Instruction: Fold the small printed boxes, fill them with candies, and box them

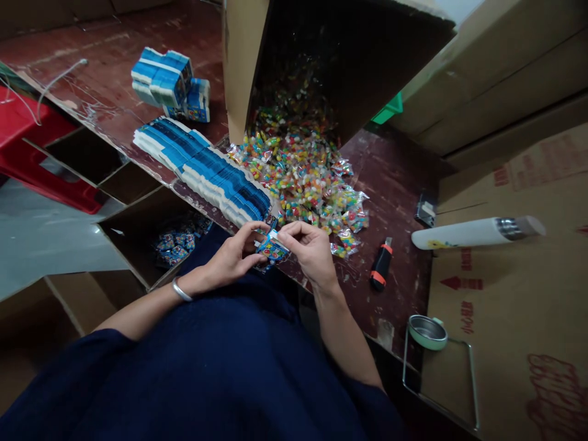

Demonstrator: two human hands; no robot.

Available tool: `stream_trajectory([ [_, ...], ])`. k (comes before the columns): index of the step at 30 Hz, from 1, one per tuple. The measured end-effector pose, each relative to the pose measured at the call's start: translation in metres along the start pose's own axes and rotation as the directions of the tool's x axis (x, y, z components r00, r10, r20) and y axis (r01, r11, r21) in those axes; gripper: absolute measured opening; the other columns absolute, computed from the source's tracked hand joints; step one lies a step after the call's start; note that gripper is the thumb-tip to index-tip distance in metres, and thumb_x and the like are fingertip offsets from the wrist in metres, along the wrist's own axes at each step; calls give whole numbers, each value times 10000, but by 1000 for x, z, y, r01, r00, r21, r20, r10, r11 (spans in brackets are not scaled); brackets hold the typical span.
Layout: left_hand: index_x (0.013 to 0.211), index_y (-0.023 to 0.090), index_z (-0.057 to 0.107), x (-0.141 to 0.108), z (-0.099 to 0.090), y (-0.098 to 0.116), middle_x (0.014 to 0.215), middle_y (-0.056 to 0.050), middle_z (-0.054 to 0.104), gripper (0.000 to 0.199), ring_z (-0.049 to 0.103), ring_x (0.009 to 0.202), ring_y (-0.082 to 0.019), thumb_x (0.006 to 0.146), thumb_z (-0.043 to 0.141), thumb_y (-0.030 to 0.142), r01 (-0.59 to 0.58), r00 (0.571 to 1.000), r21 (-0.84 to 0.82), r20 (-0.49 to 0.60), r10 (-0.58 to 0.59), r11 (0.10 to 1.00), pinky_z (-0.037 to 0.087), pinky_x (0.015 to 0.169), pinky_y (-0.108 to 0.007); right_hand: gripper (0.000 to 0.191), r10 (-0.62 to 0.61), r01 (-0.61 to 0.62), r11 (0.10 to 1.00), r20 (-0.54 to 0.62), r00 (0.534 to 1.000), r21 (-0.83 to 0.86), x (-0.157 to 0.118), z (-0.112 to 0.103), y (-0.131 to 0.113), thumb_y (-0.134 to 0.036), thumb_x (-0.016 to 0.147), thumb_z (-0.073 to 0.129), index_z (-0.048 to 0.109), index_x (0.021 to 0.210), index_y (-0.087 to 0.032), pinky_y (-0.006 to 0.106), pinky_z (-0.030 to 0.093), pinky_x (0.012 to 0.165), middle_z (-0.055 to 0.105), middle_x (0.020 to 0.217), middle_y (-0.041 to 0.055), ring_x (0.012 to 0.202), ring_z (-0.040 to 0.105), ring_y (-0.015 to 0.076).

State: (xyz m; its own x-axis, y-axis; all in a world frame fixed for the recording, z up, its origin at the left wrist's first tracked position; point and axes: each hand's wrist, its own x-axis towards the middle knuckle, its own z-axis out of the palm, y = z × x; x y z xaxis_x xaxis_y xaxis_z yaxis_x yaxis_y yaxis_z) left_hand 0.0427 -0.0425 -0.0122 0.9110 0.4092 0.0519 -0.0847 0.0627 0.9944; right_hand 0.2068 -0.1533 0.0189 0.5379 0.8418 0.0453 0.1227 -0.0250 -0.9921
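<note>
Between my two hands, at the table's front edge, is a small blue printed box. My left hand grips its left side between thumb and fingers. My right hand pinches at its top right, where a white flap shows; the fingertips partly hide it. Just behind my hands ends a long row of flat blue-and-white boxes. Clear packets of colourful candy spill in a heap from a tipped cardboard box beyond my right hand.
Bundled blue boxes lie at the back left. A black-and-orange cutter, a white bottle and a metal cup are on the right. Below the table's left edge, an open carton holds blue packs. A red stool stands far left.
</note>
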Motion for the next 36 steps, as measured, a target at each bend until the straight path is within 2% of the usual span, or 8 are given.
stream_trajectory([
  [7, 1321, 221, 601, -4, -1, 5, 1071, -61, 685, 444, 663, 777, -134, 895, 723, 238, 23, 999, -51, -27, -24, 998, 573, 717, -260, 257, -227, 209, 955, -61, 972, -212, -16, 12, -1, -361, 951, 676, 673, 730, -229, 359, 561, 821, 738, 916, 39, 864, 688, 194],
  [13, 1391, 229, 576, -2, -6, 6, 1143, -78, 689, 553, 700, 831, -157, 865, 749, 225, 103, 994, -102, 41, -100, 989, 589, 753, -279, 213, -33, 29, 996, -43, 999, -88, -8, 5, 9, -385, 859, 784, 712, 765, -208, 311, 578, 716, 743, 824, 29, 777, 700, 180],
  [16, 1372, 221, 592, -2, -7, 4, 1125, -79, 690, 553, 697, 840, -164, 852, 777, 261, 122, 992, -133, 43, -117, 984, 589, 747, -279, 238, -41, 39, 997, -35, 999, -67, -6, 4, 8, -386, 845, 807, 714, 719, -207, 318, 582, 718, 755, 809, 26, 761, 708, 182],
  [21, 1203, 182, 630, -1, -8, -1, 1010, -55, 682, 450, 677, 812, -145, 821, 820, 325, 97, 993, -182, -50, -107, 979, 576, 730, -254, 266, -113, 116, 991, 53, 992, -65, -20, 9, 7, -453, 976, 649, 768, 910, -225, 390, 604, 916, 785, 1111, 75, 1058, 743, 240],
  [25, 1167, 203, 605, -2, -41, 15, 987, -29, 676, 410, 680, 781, -142, 824, 797, 319, 111, 992, -78, -58, -115, 991, 579, 701, -256, 596, -152, 183, 958, 154, 976, -219, -29, 6, 22, -546, 893, 728, 599, 1403, -265, 425, 611, 976, 623, 1451, 122, 1332, 611, 290],
  [28, 1149, 210, 640, -9, -87, 34, 1010, -27, 690, 364, 659, 723, -134, 820, 780, 279, 171, 983, 263, -113, -145, 950, 532, 636, -236, 817, -255, 285, 797, 131, 958, -532, -28, 7, 43, -494, 766, 867, 529, 1463, -234, 534, 525, 1110, 608, 1457, 158, 1370, 560, 339],
  [32, 1124, 208, 719, -20, -123, 44, 1080, -55, 733, 343, 669, 963, -216, 795, 797, 269, 173, 974, 583, -218, -53, 794, 548, 838, -309, 392, -306, 318, 642, 147, 941, -698, -26, 15, 68, -328, 874, 774, 673, 1230, -199, 544, 543, 1068, 705, 1296, 168, 1228, 657, 332],
  [36, 1008, 178, 719, -16, -100, 31, 1000, -68, 756, 275, 693, 944, -209, 847, 774, 394, 186, 976, 348, -177, -130, 919, 549, 853, -318, 121, -400, 361, 616, 116, 909, -701, -28, 17, 69, -225, 957, 634, 728, 1031, -236, 463, 606, 973, 773, 1168, 107, 1075, 740, 260],
])
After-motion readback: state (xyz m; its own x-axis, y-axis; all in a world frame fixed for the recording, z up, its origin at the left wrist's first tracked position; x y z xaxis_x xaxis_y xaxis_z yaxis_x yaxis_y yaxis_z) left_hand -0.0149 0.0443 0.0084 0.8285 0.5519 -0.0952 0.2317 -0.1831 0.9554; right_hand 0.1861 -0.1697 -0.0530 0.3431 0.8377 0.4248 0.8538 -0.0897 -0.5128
